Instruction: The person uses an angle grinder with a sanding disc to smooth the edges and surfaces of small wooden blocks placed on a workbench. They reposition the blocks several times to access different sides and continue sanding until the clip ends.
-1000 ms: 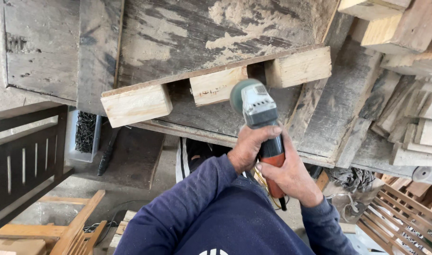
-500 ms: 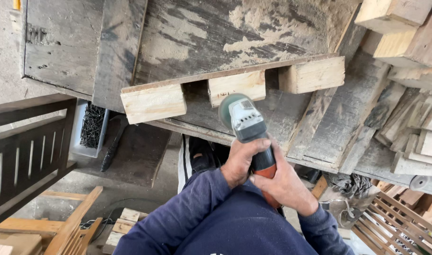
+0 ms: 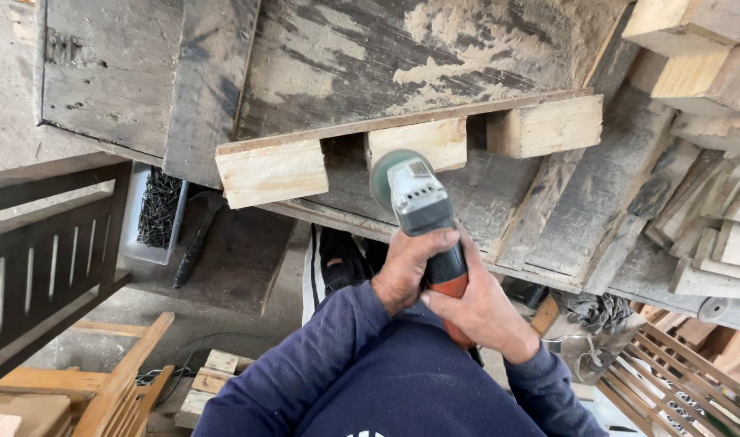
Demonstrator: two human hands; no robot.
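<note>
Nail tray [image 3: 154, 212]: a white tray of dark nails is seen under the left end of the workbench [image 3: 143, 73], well apart from the hands.
Dark tool [image 3: 194, 243]: a black-handled tool is laid just right of the tray, on a lower dark board.
Left block [image 3: 271, 172]: a pale wood block is fixed under a thin slat at the near edge of the workbench; its end grain faces the camera.
Left hand [image 3: 408, 271]: the fingers are wrapped tightly round the grey body of the grinder, thumb over the top.
Grinder [image 3: 417, 202]: it is held in both hands below the near edge of the workbench, its round disc touching or just below the middle block [image 3: 416, 143]; contact cannot be confirmed.
Handling: the grinder is judged rigid, fairly heavy at the head and prone to kick; a two-hand hold on body and rear grip is judged right, clear of the disc.
Right hand [image 3: 477, 309]: the fingers are closed round the orange rear grip.
Right block [image 3: 545, 126]: it is set apart from the middle block by a gap.
Obstructions: the neighbouring blocks flank the disc closely; stacked timber offcuts [image 3: 710, 235] crowd the right edge, and a slatted frame [image 3: 693, 372] lies at the lower right.
</note>
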